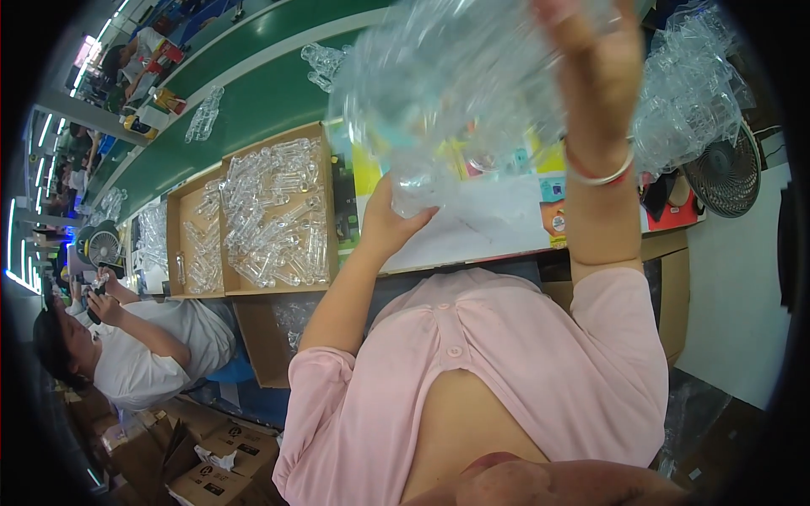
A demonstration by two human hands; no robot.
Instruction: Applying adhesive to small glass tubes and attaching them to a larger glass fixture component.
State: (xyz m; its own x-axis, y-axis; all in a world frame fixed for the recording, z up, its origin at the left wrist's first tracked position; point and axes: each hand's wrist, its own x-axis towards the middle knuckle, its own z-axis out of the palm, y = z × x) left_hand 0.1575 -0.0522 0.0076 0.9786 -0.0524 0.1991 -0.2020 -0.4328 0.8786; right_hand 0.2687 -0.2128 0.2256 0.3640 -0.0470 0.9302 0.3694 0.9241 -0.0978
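Observation:
A large mass of clear plastic (464, 76), smeared by motion, fills the space above the table in front of me. My left hand (390, 221) is at its lower end, with the thumb and fingers around a clear rounded piece (417, 191); the fingertips are partly hidden behind it. My right hand (597, 80) is raised at the upper right beside the same plastic. Its fingers are blurred and partly cut off by the frame's top, so its grip is unclear. Below the plastic lies a white sheet (489, 223) among coloured printed sheets.
At left stands a cardboard box (331, 228) of small clear plastic parts. Clear plastic pieces (692, 84) are heaped at right above a black fan (726, 173). Loose clear pieces (204, 114) lie on the green conveyor (261, 93). A co-worker in white (160, 346) sits at left.

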